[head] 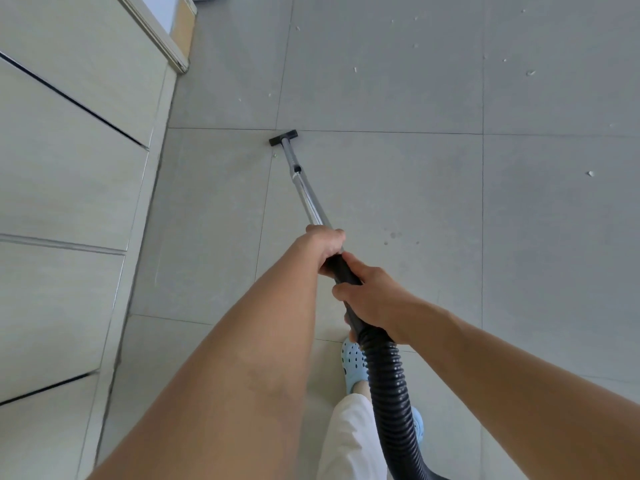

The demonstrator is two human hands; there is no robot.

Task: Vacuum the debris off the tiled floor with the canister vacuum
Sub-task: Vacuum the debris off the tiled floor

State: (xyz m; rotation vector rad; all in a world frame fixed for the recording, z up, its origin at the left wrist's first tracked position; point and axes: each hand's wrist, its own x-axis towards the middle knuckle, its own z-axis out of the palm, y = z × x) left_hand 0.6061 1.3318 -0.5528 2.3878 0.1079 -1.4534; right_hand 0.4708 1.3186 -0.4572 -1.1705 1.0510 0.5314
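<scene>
A chrome vacuum wand (304,192) runs from my hands down to a small black floor nozzle (283,137) resting on the grey tiled floor (381,188) at a grout line. My left hand (325,247) grips the wand where the metal meets the black handle. My right hand (367,299) grips the black handle just behind it, where the ribbed black hose (391,393) begins. Small white debris bits (530,73) lie scattered on the tiles ahead and to the right, and one speck (275,156) sits just left of the wand. The canister is out of view.
Pale cabinet fronts (69,161) with dark gaps line the left side, ending at a doorway frame (180,39). My feet in light blue clogs (353,362) stand under the hose. A faint stain (393,235) marks the tile right of my hands.
</scene>
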